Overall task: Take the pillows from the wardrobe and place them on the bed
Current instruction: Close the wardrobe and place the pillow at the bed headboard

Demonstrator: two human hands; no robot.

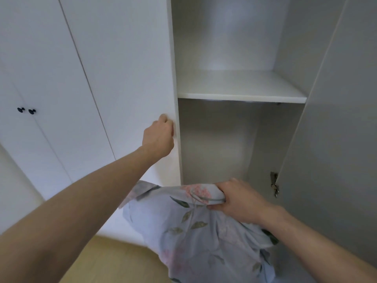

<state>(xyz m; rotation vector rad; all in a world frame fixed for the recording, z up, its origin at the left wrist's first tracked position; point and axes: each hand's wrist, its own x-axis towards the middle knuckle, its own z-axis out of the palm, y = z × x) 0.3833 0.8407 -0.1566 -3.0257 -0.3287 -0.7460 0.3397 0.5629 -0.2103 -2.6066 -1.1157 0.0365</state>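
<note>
Right fingers (221,185) clenched around a bunched top corner of the floral pillow (193,227), thumb underneath, knuckles up: a 1-handed carrying grip that lets the soft bulk hang below the right hand (238,201). Pillow mostly clear of the wardrobe (234,139), dangling in front of the open lower compartment and above the wooden floor (106,260), not resting on anything visible.

Left fingers (170,124) curled against the front edge of the left wardrobe door (126,78), left hand (158,137) closed on that edge or on a knob hidden beneath it; cannot tell which. Probably placed there to steady or swing the door while the pillow comes out.

Shelf (240,86) above bare, lower compartment showing no second pillow. Right door (336,139) wide open on its hinge (274,183). 2 dark knobs (26,110) on the far-left doors. Bed out of view, so carrying remains.
</note>
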